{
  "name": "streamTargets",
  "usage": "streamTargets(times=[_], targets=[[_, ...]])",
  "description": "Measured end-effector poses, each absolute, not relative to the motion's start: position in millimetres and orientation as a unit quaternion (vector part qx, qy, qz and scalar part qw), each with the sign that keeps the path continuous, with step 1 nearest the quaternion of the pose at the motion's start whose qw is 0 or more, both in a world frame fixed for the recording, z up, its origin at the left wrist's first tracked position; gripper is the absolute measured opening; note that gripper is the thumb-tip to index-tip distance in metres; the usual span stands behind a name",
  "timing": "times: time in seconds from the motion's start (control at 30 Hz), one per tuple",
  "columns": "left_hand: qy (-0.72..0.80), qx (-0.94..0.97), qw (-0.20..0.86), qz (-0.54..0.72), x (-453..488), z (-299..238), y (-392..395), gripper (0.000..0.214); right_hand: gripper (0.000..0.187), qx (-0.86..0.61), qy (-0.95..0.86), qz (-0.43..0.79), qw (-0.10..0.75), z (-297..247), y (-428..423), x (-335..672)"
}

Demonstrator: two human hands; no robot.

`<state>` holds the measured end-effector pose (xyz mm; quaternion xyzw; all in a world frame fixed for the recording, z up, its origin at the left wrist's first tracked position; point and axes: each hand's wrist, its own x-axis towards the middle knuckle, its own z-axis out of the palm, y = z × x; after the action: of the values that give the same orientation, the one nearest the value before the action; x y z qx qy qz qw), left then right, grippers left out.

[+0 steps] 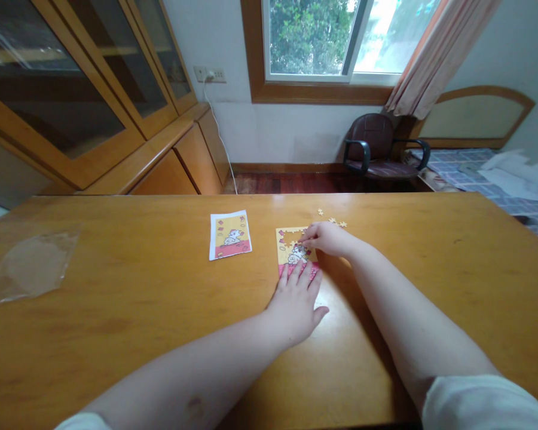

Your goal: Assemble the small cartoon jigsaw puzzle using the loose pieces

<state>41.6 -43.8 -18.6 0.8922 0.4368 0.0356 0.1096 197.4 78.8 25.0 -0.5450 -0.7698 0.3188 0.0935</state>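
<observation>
Puzzle on the wooden table looks mostly assembled — a gap shows at its 11 o'clock corner, loose pieces wait at 1 o'clock — with the left hand flat on its lower edge and the right hand pinching a piece at the top.

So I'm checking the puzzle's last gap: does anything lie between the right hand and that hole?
Nothing visible does. The right hand sits at the puzzle beside the open gap; the left hand presses the lower edge, and loose pieces lie behind.
</observation>
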Motion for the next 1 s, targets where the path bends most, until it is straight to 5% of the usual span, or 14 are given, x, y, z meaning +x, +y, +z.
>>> streamTargets(times=[1.0], targets=[[0.439,0.892,0.1,0.029,43,-20,-43,0.072,0.012,-0.567,-0.785,0.232,0.095,5,79,187]])
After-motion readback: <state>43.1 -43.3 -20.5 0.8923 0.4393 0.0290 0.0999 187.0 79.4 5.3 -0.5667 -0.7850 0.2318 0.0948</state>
